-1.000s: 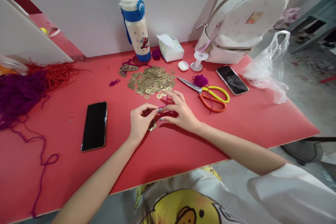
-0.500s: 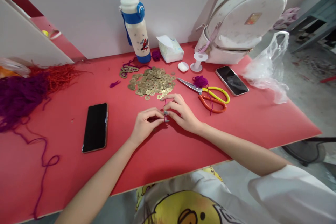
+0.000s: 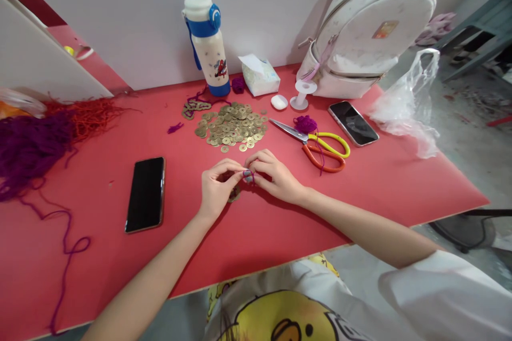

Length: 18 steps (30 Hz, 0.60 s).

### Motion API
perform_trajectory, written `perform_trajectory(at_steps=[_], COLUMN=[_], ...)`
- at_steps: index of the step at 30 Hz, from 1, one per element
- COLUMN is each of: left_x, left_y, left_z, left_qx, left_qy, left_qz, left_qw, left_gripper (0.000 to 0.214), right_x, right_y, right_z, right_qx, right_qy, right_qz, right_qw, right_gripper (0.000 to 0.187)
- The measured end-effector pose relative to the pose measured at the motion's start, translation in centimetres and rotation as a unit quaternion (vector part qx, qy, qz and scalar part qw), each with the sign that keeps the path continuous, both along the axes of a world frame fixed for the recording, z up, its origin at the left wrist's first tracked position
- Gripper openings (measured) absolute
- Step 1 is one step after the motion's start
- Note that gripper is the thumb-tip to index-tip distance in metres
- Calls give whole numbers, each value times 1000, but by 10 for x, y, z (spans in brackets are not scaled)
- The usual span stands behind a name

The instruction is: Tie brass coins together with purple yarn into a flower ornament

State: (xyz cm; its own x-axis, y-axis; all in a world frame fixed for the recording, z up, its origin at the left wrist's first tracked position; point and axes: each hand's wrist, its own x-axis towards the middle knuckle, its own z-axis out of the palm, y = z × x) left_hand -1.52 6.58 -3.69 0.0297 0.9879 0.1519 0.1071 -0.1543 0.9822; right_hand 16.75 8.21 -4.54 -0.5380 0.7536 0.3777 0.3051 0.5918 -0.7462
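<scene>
Fingertips almost meeting, my two hands work over the front middle of the red table. A short loop of purple yarn (image 3: 253, 176) runs between them. My left hand (image 3: 218, 185) pinches the yarn between thumb and forefinger. My right hand (image 3: 275, 175) is closed on the same yarn, its fingers curled. Below the left fingers a few brass coins (image 3: 234, 194) show, partly hidden by that hand. Just beyond both hands spreads a pile of holed brass coins (image 3: 234, 122). Coins strung on purple yarn (image 3: 196, 106) lie behind its left side.
Scissors (image 3: 316, 144) and a purple yarn ball (image 3: 305, 124) lie right of the pile. Phones rest at left (image 3: 145, 194) and right (image 3: 353, 123). A bottle (image 3: 208, 45), tissue pack (image 3: 262, 79), spool (image 3: 302, 95) and backpack (image 3: 372, 32) stand behind. Purple yarn (image 3: 32, 144) heaps far left.
My left hand has turned, and coins now show beneath it. The right fingers have curled in and drawn nearer the left. The yarn between them has shifted slightly left and forms a loop.
</scene>
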Motion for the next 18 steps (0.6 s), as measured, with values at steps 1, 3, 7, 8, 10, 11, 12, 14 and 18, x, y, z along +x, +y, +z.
perform_trajectory(at_steps=[1,3,7,8,10,11,12,14,18], left_x=[0,-1,-1,-1,-1,-1,-1,-2,-2], left_y=[0,-1,-3,-2,-1,-1,-1,-1,-2], left_z=[0,-1,1,1,3,4,5,5,5], left_qx=[-4,-20,-58,-53,-32,-24,-21,-32,-59], left_qy=[4,9,14,21,37,39,37,21,-32], left_qz=[-6,-19,-44,-46,-53,-58,-64,-79,-114], left_qw=[1000,1000,997,997,997,997,997,996,991], left_gripper=[16,15,12,11,8,8,9,11,20], right_x=[0,1,2,3,3,3,4,4,7], right_y=[0,0,1,1,2,3,4,7,15], right_z=[0,2,5,5,5,4,4,1,-4], right_qx=[-3,-9,-22,-29,-43,-48,-51,-50,-38], right_qy=[-3,-6,21,35,58,66,69,70,62], right_qz=[-2,-8,-15,-15,-16,-17,-20,-33,-77], right_qw=[1000,1000,999,999,997,997,996,996,994], right_gripper=[9,12,27,30,34,35,36,37,35])
